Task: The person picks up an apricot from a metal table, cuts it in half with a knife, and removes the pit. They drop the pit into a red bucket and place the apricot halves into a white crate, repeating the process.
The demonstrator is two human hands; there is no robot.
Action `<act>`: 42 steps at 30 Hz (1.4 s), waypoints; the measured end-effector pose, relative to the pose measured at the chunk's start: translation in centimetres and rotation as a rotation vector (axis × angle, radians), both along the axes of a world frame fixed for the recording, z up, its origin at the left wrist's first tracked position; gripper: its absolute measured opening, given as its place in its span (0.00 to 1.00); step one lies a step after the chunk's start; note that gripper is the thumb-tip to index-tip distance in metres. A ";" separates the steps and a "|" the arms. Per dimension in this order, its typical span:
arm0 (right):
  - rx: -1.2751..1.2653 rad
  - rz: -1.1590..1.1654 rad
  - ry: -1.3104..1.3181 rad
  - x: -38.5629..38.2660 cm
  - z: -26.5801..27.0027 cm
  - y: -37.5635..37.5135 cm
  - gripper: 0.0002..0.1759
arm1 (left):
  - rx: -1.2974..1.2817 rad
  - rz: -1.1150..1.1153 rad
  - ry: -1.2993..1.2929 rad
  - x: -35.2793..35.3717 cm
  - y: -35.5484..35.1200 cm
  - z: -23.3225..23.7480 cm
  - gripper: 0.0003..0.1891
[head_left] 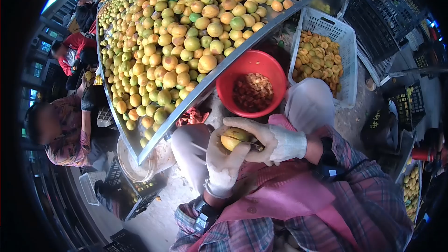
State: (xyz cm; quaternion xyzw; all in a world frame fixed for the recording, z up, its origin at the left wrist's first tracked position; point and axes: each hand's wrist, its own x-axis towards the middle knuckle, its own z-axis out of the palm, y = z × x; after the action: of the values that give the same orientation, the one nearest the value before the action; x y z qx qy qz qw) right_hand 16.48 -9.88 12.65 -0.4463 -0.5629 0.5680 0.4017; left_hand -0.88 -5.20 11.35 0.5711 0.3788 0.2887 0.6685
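Head view. Both hands gloved in white, over the lap. Left hand (223,156) cupped under the yellow fruit (234,138); right hand (273,141) closed over it from the right, fingers curled across the top. Fruit sits between the palms, just near of the red bowl (225,88), which holds brownish pits. Slanted metal worktop (200,98) runs far-left, carrying the fruit heap (177,42). White crate (349,65) of halved pieces far right. Black crates (373,23) beyond. Seated people (65,130) at left. Concrete floor (154,214).
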 end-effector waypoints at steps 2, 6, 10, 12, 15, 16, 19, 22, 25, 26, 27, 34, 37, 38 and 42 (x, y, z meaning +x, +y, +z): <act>-0.343 0.033 0.010 1.0 2.2 -0.3 0.44 | -0.122 0.086 -0.177 -0.3 0.4 -0.9 0.31; -0.381 -0.362 0.333 2.1 1.5 -0.2 0.39 | -0.326 -0.006 -0.273 -1.6 1.4 -1.8 0.32; -0.369 -0.402 0.292 1.3 0.7 0.3 0.33 | -0.106 0.013 -0.122 -0.6 1.2 -1.4 0.37; -0.357 -0.329 0.269 0.7 0.2 0.4 0.35 | -0.085 -0.028 -0.119 -0.4 1.2 -1.2 0.39; -0.261 -0.287 0.155 0.0 0.8 0.7 0.36 | 0.266 -0.043 0.093 0.1 1.0 -1.0 0.36; -0.260 -0.286 0.154 -0.1 0.6 0.8 0.36 | 0.268 -0.041 0.092 0.2 1.2 -0.7 0.36; -0.362 -0.210 0.164 -0.5 -0.4 1.0 0.30 | 0.675 -0.040 0.281 0.2 1.3 0.1 0.34; -0.384 -0.205 0.265 -0.5 0.0 1.0 0.29 | 0.762 0.002 0.263 0.2 1.2 -0.7 0.33; -0.403 -0.202 0.241 -0.4 0.7 0.9 0.28 | 0.887 -0.082 0.308 0.1 1.7 -0.1 0.32; -0.403 -0.203 0.240 -0.4 0.7 0.9 0.28 | 0.888 -0.082 0.307 0.0 1.8 0.0 0.32; -0.415 -0.208 0.268 -0.4 0.7 0.9 0.27 | 0.896 -0.118 0.359 -0.1 1.9 0.2 0.32; -0.301 -0.313 0.355 -1.0 -1.8 0.9 0.23 | 0.875 -0.080 0.385 0.3 1.4 0.1 0.31; -0.334 -0.334 0.357 -0.8 -1.2 0.8 0.21 | 0.769 -0.045 0.351 0.5 0.9 -0.4 0.29; -0.333 -0.334 0.357 -0.7 -1.0 0.7 0.21 | 0.770 -0.046 0.351 0.5 0.8 -0.5 0.29; -0.364 -0.348 0.399 -0.7 -1.0 0.5 0.19 | 0.669 -0.050 0.315 0.4 0.4 -1.1 0.27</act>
State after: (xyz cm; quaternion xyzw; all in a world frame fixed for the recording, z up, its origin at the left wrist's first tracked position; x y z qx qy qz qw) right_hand 15.82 -9.36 11.63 -0.4801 -0.2773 0.6586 0.5087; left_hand -0.51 -4.83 10.25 0.8047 0.3477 0.2887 0.3850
